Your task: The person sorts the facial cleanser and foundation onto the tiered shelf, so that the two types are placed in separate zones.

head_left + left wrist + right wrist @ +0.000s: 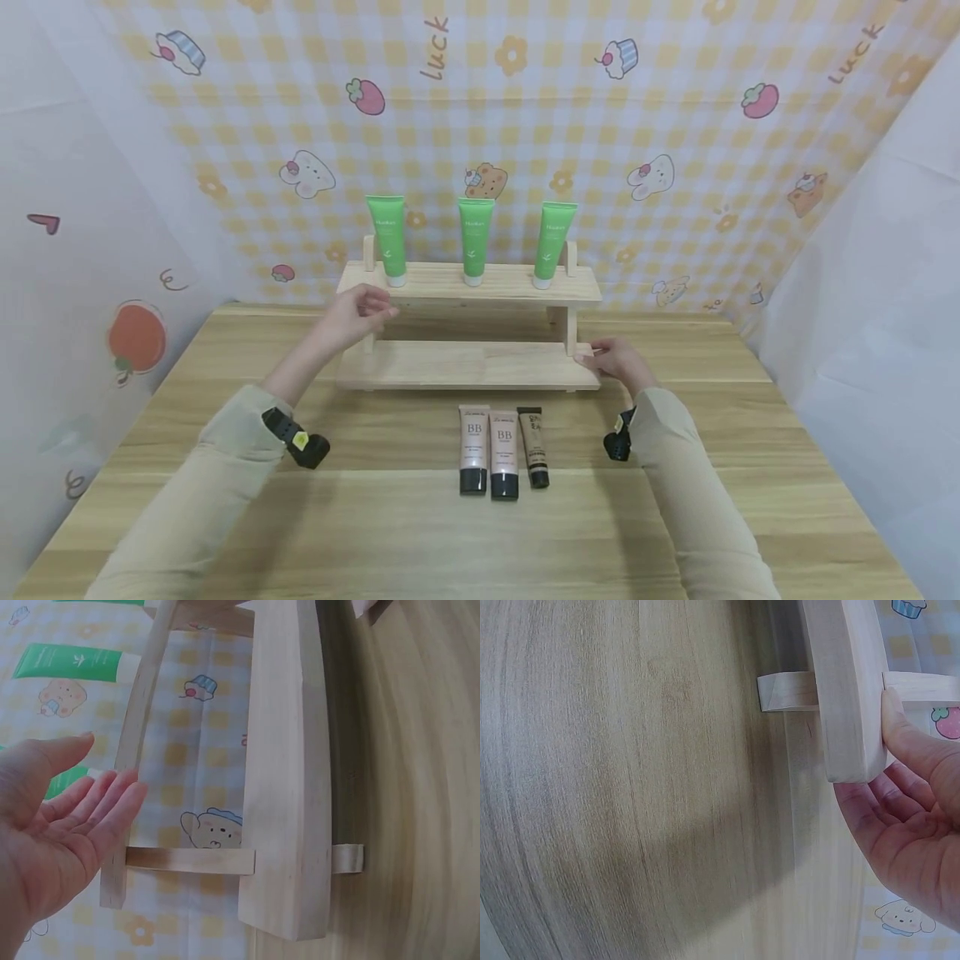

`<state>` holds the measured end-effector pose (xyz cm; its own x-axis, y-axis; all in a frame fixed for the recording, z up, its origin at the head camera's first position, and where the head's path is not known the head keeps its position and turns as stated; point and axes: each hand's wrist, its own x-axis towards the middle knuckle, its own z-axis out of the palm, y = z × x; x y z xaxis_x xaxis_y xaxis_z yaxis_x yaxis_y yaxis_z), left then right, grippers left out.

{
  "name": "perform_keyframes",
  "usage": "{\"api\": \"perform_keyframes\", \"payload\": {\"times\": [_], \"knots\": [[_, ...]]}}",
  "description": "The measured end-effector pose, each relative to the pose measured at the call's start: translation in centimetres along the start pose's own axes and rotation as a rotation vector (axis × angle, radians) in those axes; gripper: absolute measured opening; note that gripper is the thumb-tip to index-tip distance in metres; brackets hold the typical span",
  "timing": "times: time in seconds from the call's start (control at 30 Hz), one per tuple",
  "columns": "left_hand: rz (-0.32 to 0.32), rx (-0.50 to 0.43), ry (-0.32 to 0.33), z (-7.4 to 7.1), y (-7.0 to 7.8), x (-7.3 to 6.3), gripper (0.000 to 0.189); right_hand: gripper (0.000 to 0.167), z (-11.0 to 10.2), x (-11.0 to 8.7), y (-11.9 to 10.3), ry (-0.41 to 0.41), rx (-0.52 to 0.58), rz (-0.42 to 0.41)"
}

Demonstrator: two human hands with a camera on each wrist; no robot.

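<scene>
Three standing tubes (476, 237) line the upper board (435, 279), three lying tubes (505, 446) before the shelf (450, 367).

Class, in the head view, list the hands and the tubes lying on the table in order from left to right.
Left hand, first pale pink BB tube, second pale pink BB tube, slim tan tube, right hand.
</scene>
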<state>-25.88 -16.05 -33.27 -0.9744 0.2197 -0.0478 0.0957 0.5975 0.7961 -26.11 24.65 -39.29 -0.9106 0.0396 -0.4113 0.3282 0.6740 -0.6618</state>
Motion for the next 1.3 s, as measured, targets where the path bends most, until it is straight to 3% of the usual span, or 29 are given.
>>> {"api": "perform_keyframes", "payload": {"times": [0.1, 0.37, 0.6, 0.83, 1.03, 1.3], "knots": [[0.004, -0.024, -0.030, 0.5, 0.1, -0.4, 0.046, 0.061, 0.0, 0.0, -0.1, -0.002, 0.005, 0.010], [0.021, -0.071, -0.036, 1.6, 0.3, -1.1, 0.045, 0.062, 0.0, -0.3, -0.1, -0.003, 0.000, 0.015], [0.052, -0.149, -0.096, 2.8, 0.6, -1.5, 0.043, 0.064, 0.1, -0.4, 0.0, -0.012, 0.018, -0.004], [0.037, -0.174, -0.109, 4.4, 1.2, -1.5, 0.039, 0.062, 0.1, -0.4, -0.1, -0.001, 0.018, -0.001], [0.016, -0.173, -0.152, 5.4, 1.2, -1.5, 0.038, 0.063, 0.0, -0.7, -0.1, -0.008, 0.021, -0.003], [-0.006, -0.089, -0.277, 6.5, 0.8, -1.8, 0.038, 0.063, 0.0, -0.2, 0.1, -0.012, 0.017, -0.028]]}}
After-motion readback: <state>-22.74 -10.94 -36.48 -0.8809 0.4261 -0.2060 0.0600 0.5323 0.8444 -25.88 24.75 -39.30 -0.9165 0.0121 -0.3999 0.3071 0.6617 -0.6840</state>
